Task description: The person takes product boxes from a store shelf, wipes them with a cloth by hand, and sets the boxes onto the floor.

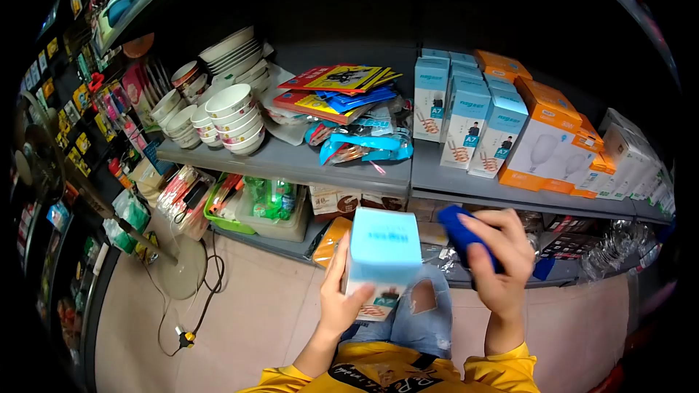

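the left hand (341, 292) grips a blue-topped box (384, 262) by its sides, above the person's knees; the right hand (502, 258) clasps a dark blue cloth (466, 236) beside it. beyond, similar boxes (470, 116) stand on the shelf (459, 185).

A grey shelf (328, 175) is set across the middle of the view, with a lower shelf (287, 246) beneath its front edge and the underside of an upper shelf (156, 4) seen at the top left. The space behind the grey shelf is left in deep shadow. The floor (247, 320) is laid in pale, pinkish tiles, on which a round stand base (180, 268) and a dark cable (217, 266) are seen at the left. The left side is lined with a dark display rack (76, 131), hung with small packets. Light is cast on the floor and the shelf fronts.
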Demonstrator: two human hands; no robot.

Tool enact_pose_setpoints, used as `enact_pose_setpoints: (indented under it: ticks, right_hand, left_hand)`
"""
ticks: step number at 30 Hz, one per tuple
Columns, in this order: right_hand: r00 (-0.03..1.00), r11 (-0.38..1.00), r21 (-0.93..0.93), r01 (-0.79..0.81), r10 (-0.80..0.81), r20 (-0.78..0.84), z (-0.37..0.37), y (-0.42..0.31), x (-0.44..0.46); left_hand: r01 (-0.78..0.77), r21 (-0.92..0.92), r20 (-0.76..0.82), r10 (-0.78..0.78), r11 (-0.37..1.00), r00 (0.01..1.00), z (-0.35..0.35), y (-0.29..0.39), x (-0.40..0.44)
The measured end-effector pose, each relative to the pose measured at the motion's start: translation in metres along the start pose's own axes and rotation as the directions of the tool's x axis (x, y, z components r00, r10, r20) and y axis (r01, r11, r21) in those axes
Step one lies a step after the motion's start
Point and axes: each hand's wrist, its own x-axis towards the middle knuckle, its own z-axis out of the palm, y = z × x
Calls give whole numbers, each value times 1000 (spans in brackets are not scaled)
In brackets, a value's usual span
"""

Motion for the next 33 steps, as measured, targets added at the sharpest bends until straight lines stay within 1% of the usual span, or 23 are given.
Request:
enact_pose_setpoints:
  ticks: [1, 3, 4, 5, 6, 7, 8, 11, 13, 15, 19, 21, 22, 23, 25, 26, 27, 29, 30, 31, 33]
  right_hand:
    - [998, 998, 50, -27, 29, -50, 1, 3, -7]
    - [998, 996, 70, -46, 48, -30, 4, 4, -13]
    - [999, 998, 51, -38, 39, -17, 8, 3, -15]
    - [1000, 999, 29, -28, 28, -3, 13, 2, -15]
    - [999, 1000, 10, 16, -17, 36, 16, 4, -17]
    - [997, 1000, 6, 19, -19, 70, 20, 3, -17]
    - [995, 999, 14, 39, -41, 90, 26, 2, -19]
    - [980, 991, 3, 133, -132, 150, 48, 1, -19]
    - [963, 972, -97, 212, -192, 188, 64, 0, -19]
    - [960, 949, -210, 234, -192, 201, 76, 1, -21]
    - [968, 939, -264, 222, -180, 175, 85, 4, -36]
    - [940, 911, -295, 287, -209, 269, 86, 4, -47]
    - [934, 910, -284, 303, -225, 278, 86, 5, -52]
    - [933, 910, -281, 305, -225, 282, 85, 3, -57]
    - [910, 899, -307, 311, -189, 369, 82, -4, -66]
    - [893, 896, -304, 323, -182, 412, 81, -4, -72]
    - [892, 899, -300, 318, -177, 416, 80, -3, -79]
    - [872, 882, -273, 384, -249, 421, 77, -3, -92]
    - [857, 871, -269, 410, -267, 441, 74, -4, -93]
    - [857, 873, -267, 407, -264, 443, 72, -3, -96]
    - [836, 892, -206, 402, -266, 480, 69, -1, -104]
  left_hand:
    - [37, -153, -29, -42, 987, 999, 7, 4, -1]
    - [296, -293, -47, -323, 909, 945, 9, -1, -3]
    - [339, -347, -75, -386, 875, 920, 13, -5, -3]
    - [347, -348, -66, -392, 871, 917, 15, -4, -3]
    - [350, -405, -49, -403, 844, 914, 17, -1, -1]
    - [348, -460, -36, -409, 817, 912, 19, 0, 0]
    - [366, -410, -12, -406, 835, 914, 18, -2, -1]
    - [359, -388, -27, -400, 849, 916, 24, -3, -1]
    - [336, -363, -19, -368, 869, 930, 32, 13, 1]
    - [368, -417, -11, -410, 831, 912, 29, -9, -2]
    - [332, -433, -74, -400, 838, 914, 30, -15, -3]
    - [374, -458, -95, -463, 806, 881, 28, -15, -2]
    - [331, -448, -126, -425, 831, 896, 30, -12, -1]
    - [334, -374, -164, -417, 865, 894, 26, -18, -2]
    - [325, -462, -60, -394, 825, 917, 26, 7, 7]
    - [334, -505, -97, -437, 796, 894, 25, 4, 7]
    - [336, -552, -103, -462, 763, 881, 24, 9, 9]
    - [251, -612, -197, -452, 750, 870, 23, 5, 13]
    - [273, -628, -200, -490, 729, 849, 19, 7, 13]
    - [265, -634, -188, -477, 726, 859, 15, 6, 14]
    - [198, -620, -269, -442, 759, 856, 11, 3, 16]
